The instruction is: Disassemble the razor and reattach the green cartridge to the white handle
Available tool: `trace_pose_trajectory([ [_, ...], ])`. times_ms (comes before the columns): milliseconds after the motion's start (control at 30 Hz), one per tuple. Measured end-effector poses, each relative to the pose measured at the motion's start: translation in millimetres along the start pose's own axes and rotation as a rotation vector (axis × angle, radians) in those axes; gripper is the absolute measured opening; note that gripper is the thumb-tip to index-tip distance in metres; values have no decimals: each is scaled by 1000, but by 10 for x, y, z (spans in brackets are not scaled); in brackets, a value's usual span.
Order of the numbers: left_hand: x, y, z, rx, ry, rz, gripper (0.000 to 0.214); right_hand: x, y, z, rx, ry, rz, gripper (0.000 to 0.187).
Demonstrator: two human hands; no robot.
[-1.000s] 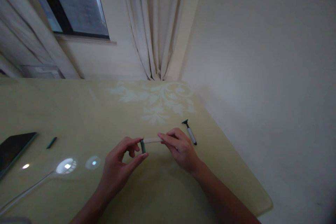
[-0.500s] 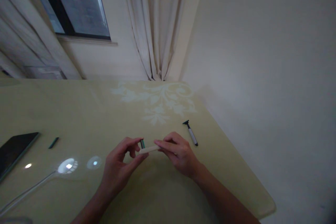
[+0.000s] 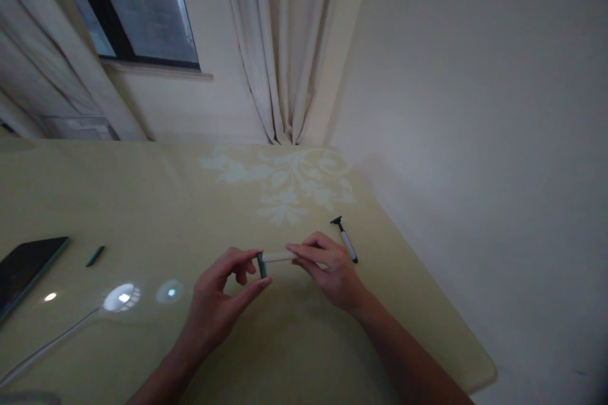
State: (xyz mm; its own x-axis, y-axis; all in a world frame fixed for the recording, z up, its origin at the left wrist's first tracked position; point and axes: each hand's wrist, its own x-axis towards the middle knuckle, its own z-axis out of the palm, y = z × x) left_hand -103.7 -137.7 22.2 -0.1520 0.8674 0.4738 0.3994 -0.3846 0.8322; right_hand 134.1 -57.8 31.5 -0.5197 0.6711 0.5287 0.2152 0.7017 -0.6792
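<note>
My left hand (image 3: 216, 300) pinches a small dark razor head (image 3: 261, 265) by its ends, between thumb and index finger. The head stands upright, its long side across the gap between the fingertips. In my right hand (image 3: 330, 272), a slim pale stick (image 3: 279, 257) is gripped between thumb and fingers. Its far end meets the upper part of the razor head; whether it presses on or behind it I cannot tell. Just beyond my right hand lies a razor (image 3: 346, 238) with a grey and black handle.
The glossy pale table (image 3: 304, 354) has a floral pattern at its far end. On the left lie a dark flat tablet-like device (image 3: 31, 266) and a small dark green strip (image 3: 95, 256). Bright light reflections show nearby. A wall (image 3: 475, 171) runs along the right side.
The pale stick's left end has moved from the lower end of the razor head to its upper part. My right hand has shifted slightly right; the razor head has turned a little.
</note>
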Motion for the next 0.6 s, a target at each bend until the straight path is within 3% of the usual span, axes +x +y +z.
trace_pose_trajectory([
  [100, -5, -7, 0, -8, -7, -6, 32, 9, -21, -6, 26, -44, 16, 28],
  [267, -18, -10, -15, -13, -15, -1, 31, 16, -33, -15, 23, 38, 56, 26],
  [433, -25, 0, -10, 11, -20, 14, 33, 5, -51, 16, 43, -19, 36, 27],
  [600, -26, -2, 21, 12, -53, 24, 33, 9, -39, 15, 0, 23, 30, 26],
])
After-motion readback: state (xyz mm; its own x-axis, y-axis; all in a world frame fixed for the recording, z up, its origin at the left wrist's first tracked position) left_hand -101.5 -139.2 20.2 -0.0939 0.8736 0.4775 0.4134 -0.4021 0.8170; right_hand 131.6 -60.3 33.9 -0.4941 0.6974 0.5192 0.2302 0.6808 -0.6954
